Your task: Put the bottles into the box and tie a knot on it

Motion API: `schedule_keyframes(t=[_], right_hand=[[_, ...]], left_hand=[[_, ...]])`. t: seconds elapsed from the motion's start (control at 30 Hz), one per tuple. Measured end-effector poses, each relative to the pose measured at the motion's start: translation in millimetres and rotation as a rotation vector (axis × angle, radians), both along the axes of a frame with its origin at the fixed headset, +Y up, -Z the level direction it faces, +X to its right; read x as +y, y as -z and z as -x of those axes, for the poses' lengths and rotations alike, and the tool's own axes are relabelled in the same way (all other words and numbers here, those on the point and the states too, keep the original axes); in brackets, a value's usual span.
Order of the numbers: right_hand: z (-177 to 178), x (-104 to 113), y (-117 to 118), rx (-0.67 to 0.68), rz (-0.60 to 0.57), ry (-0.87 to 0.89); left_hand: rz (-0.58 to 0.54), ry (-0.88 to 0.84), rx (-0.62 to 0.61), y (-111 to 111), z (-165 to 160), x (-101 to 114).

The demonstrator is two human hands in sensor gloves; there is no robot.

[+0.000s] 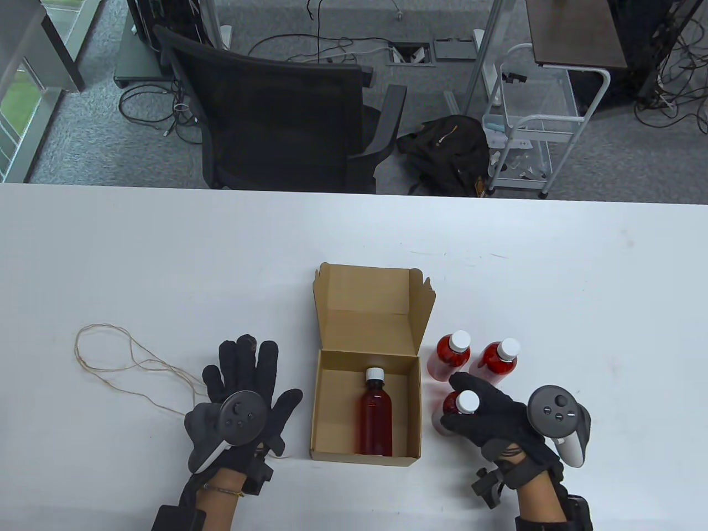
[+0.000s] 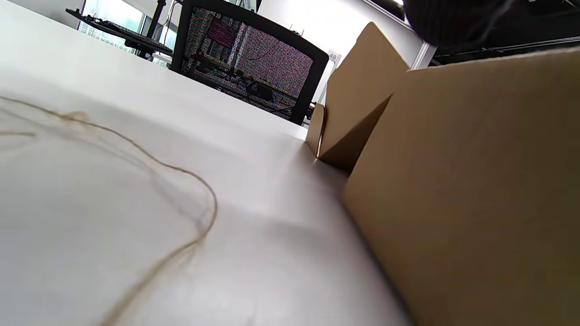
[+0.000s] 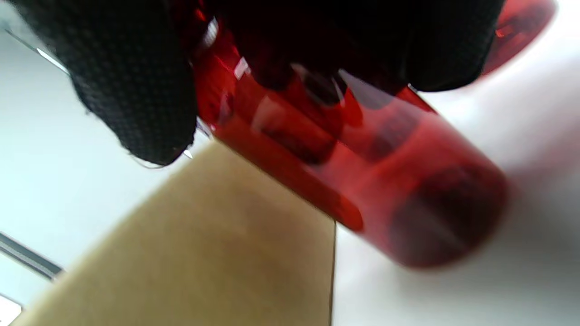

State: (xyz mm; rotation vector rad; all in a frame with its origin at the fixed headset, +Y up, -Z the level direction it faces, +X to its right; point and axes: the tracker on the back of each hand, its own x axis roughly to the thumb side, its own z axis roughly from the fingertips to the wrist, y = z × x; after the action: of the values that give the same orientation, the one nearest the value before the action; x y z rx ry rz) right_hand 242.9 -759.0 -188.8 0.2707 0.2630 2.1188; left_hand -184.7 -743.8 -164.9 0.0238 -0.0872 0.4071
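Observation:
An open cardboard box point(image 1: 326, 412) sits at the table's front middle, lid flap up behind it. One red bottle point(image 1: 376, 412) with a white cap lies flat inside. Two more red bottles point(image 1: 451, 354) point(image 1: 498, 357) stand upright just right of the box. My right hand point(image 1: 470, 412) grips a third red bottle point(image 1: 454, 402) beside the box's right wall; the right wrist view shows that bottle point(image 3: 362, 181) tilted, with the fingers point(image 3: 136, 90) round it above the box wall point(image 3: 204, 253). My left hand point(image 1: 243, 381) lies flat and open on the table left of the box, on the string point(image 1: 121, 359).
The thin string point(image 2: 181, 190) loops loosely over the table to the left of the box point(image 2: 476, 190). A black office chair point(image 1: 287, 116) stands behind the table's far edge. The white table point(image 1: 166, 249) stretches wide on both sides.

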Motion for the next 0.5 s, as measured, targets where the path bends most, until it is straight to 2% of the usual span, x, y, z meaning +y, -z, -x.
schedule_keyframes(t=[0.13,0.23,0.33,0.5], right_hand=[[5,-5,2,0.061,0.028,0.017],[6,1,1,0.096,0.016,0.020],[8,34,-7,0.095,-0.090,0.048],[28,112,-21,0.080,-0.323,-0.009]], left_hand=[[0.004,0.000,0.004,0,1,0],[0.009,-0.010,0.002,1,1,1],[0.005,-0.020,-0.005,0,1,3],[0.020,-0.032,-0.008,4,0,3]])
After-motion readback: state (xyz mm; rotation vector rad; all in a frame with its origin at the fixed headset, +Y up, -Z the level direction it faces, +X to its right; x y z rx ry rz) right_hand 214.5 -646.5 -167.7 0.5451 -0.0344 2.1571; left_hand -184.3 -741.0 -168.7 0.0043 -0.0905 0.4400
